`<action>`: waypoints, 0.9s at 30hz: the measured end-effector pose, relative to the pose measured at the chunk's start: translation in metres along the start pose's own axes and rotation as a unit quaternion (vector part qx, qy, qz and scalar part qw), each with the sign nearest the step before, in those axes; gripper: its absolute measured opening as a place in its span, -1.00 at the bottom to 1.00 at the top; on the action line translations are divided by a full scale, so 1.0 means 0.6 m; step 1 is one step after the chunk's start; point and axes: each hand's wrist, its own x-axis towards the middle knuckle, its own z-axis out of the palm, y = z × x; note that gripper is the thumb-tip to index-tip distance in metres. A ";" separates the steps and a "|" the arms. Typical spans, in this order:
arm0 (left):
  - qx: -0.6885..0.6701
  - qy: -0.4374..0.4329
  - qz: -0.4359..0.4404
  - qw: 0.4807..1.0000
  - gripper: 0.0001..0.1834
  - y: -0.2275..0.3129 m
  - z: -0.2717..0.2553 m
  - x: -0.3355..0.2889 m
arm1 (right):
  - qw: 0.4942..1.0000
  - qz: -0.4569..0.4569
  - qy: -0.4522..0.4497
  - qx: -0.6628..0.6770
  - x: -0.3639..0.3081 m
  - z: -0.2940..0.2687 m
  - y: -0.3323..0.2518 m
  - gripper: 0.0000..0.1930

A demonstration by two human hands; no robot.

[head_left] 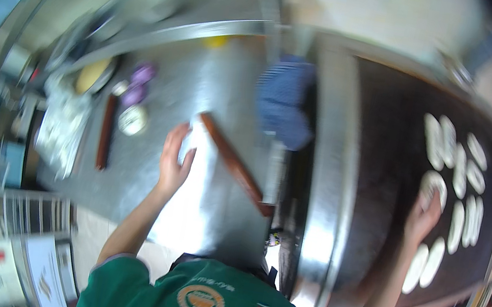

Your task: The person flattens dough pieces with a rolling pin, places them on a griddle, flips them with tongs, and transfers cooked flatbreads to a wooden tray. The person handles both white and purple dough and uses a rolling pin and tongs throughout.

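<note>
My right hand (423, 221) reaches over a dark griddle (391, 153). Its fingers are on a pale, rounded piece of dough (434, 184), partly hidden by the hand. Around it lie several long white dough pieces (459, 170), some in pairs. My left hand (172, 163) hovers over a steel worktable (150, 192), fingers stretched and thumb apart, holding nothing. Close to its right a reddish-brown wooden rolling pin (234, 163) lies slantwise on the table.
At the table's left are a second brown rod (106, 132), a small white round thing (133, 120), purple round items (139, 83) and a clear plastic bag (62, 124). A blue cloth (286, 101) lies between table and griddle. A raised metal shelf (175, 32) runs along the back.
</note>
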 end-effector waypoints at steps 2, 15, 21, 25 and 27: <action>-0.012 0.106 -0.151 0.983 -0.55 -0.153 -0.032 -0.001 | 1.000 -0.007 0.004 0.009 -0.048 0.013 -0.052 -0.63; -0.164 -0.051 -0.341 0.924 -0.51 -0.517 -0.119 -0.021 | 0.871 -0.130 -0.422 0.215 -0.465 0.141 -0.586 -0.60; -0.551 -0.092 -0.406 0.723 -0.27 -0.284 -0.145 -0.075 | 0.957 -0.135 -0.249 -0.069 -0.331 0.200 -0.646 -0.40; -0.482 -0.188 -0.414 0.749 -0.22 -0.214 -0.081 -0.182 | 0.917 -0.009 -0.387 -0.094 -0.306 0.225 -0.613 -0.47; -0.102 -0.192 -0.126 0.968 -0.24 -0.176 -0.062 -0.196 | 0.915 0.030 -0.398 -0.055 -0.311 0.200 -0.622 -0.52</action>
